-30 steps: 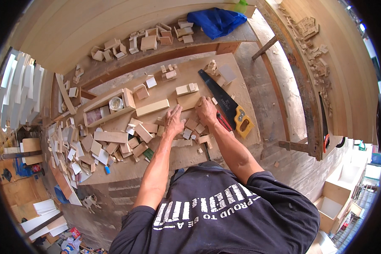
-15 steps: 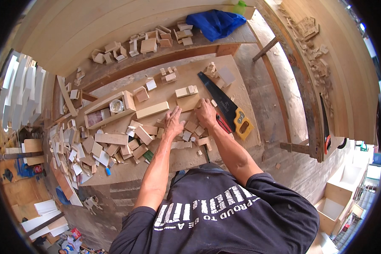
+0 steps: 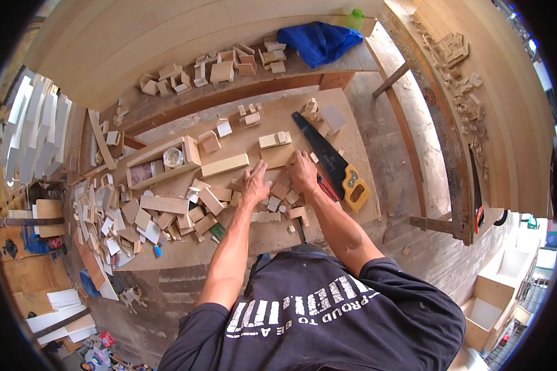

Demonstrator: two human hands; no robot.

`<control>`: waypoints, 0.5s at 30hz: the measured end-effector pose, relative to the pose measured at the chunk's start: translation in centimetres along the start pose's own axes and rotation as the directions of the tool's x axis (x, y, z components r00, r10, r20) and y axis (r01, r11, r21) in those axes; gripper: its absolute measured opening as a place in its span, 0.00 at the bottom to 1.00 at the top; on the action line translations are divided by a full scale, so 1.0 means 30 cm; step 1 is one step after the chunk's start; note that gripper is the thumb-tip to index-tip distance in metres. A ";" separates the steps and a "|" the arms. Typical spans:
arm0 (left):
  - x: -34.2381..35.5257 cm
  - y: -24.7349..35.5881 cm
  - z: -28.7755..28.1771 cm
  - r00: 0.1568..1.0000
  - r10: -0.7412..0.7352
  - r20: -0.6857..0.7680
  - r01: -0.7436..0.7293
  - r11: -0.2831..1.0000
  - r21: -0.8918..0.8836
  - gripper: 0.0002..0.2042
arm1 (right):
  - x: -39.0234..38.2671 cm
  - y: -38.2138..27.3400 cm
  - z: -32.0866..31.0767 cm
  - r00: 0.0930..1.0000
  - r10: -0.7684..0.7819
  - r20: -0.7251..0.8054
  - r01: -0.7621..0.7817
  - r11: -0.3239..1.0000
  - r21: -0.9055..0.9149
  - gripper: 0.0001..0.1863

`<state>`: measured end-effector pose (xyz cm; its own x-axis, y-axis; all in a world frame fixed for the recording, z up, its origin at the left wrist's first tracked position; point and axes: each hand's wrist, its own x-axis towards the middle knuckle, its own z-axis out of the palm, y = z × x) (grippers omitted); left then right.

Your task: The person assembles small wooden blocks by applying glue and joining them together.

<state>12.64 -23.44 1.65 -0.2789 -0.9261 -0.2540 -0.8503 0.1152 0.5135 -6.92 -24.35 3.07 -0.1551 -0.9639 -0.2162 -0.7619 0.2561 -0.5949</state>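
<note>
A flat light wooden block [image 3: 276, 158] lies on the workbench between my two hands. My left hand [image 3: 255, 180] is at its left end, with fingers stretched out and apart. At the right end, my right hand [image 3: 302, 171] has its fingers bent down onto the block. Just beyond it sits a small wooden block assembly [image 3: 275, 140] with little pieces on top. A long pale wooden bar [image 3: 224, 165] lies left of my left fingertips. Right of my right hand are red-handled pliers [image 3: 328, 187] and a handsaw [image 3: 354, 187] with a yellow handle.
Loose wood offcuts [image 3: 164, 204] pile up at the left and near side of the workbench [image 3: 185, 258]. An open wooden box [image 3: 163, 162] holds a round container. Behind, a shelf carries small wooden pieces [image 3: 221, 71] and a blue bag [image 3: 320, 43]. A cat [image 3: 132, 297] is on the floor.
The whole view has shifted slightly, so the bench sits a little lower in the picture. Both hands stay at the block's ends, with hardly any movement.
</note>
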 end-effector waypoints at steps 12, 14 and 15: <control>0.001 0.012 -0.011 0.999 -0.029 0.038 0.030 0.999 -0.032 0.35 | -0.002 -0.001 -0.005 1.000 -0.013 -0.017 0.013 0.999 0.035 0.22; -0.003 0.023 -0.021 0.998 -0.036 0.045 0.038 0.999 -0.029 0.35 | -0.003 0.005 -0.003 0.999 -0.048 -0.023 0.048 0.999 0.019 0.21; -0.004 0.028 -0.026 0.998 -0.040 0.049 0.041 0.999 -0.027 0.35 | -0.004 0.009 -0.003 0.998 -0.065 -0.026 0.065 0.998 0.011 0.21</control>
<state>12.31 -23.52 2.75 -0.2662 -0.9114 -0.3139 -0.8489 0.0675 0.5242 -7.15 -24.19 2.99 -0.1211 -0.9801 -0.1572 -0.7636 0.1932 -0.6161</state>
